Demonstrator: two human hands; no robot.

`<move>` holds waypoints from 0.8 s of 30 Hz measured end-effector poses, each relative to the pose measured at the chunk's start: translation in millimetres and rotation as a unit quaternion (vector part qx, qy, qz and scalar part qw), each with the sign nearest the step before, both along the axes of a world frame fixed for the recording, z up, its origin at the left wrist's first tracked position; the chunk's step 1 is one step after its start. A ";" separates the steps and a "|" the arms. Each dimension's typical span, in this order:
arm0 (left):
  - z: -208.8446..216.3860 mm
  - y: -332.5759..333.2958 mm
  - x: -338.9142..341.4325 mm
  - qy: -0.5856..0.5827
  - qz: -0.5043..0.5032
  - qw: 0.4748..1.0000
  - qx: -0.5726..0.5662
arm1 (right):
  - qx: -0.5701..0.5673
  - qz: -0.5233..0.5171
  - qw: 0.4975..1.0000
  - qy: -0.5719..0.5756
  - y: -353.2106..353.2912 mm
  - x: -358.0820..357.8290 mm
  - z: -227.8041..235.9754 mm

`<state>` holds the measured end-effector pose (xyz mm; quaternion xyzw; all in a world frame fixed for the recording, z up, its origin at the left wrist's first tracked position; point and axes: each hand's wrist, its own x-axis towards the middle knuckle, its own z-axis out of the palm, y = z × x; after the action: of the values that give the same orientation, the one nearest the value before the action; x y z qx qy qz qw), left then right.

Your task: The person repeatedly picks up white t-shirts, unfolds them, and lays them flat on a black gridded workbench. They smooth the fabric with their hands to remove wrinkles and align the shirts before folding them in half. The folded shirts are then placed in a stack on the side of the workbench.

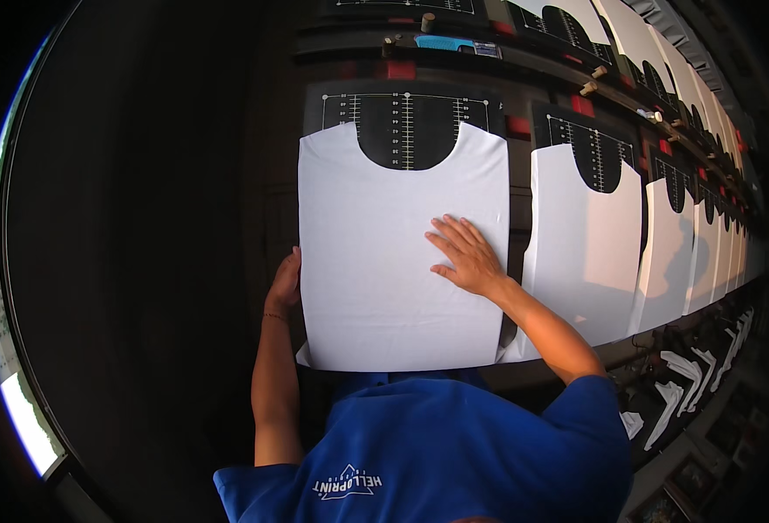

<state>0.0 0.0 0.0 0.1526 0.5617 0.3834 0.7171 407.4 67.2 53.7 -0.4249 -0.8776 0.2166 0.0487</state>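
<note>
A white shirt panel [376,279] with a scooped neckline lies spread over a black board [406,131] with white ruler marks. My right hand [467,257] rests flat on the fabric, right of its middle, fingers spread and nothing held. At the panel's left edge is my left hand [287,277], held upright against the side. Most of its fingers are hidden by the edge, so I cannot see whether they grip the fabric. The cloth looks mostly smooth, with slight creases near the lower part.
More white panels [586,244] on similar boards run in a row to the right. Beyond the board, a dark rail [524,61] carries a blue tool [454,44] and small wooden knobs [587,88]. White cloth pieces [663,414] hang at the lower right.
</note>
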 end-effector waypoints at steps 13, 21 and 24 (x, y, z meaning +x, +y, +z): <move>-35.6 -135.0 -22.1 -0.053 0.056 0.997 0.028 | -0.050 0.467 0.877 0.101 -98.8 -118.4 -10.7; -19.7 -271.5 -22.1 0.067 0.214 0.973 -0.052 | 0.177 0.053 0.983 0.005 183.4 -220.5 -16.6; -20.8 -283.0 -19.8 0.077 0.264 0.961 -0.033 | 0.146 0.089 0.983 0.072 99.1 -260.0 -26.2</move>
<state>-19.8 -283.0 -20.8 0.0040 0.6481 0.5273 0.5494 147.4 166.3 27.5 -0.3165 -0.9283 0.1195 0.1543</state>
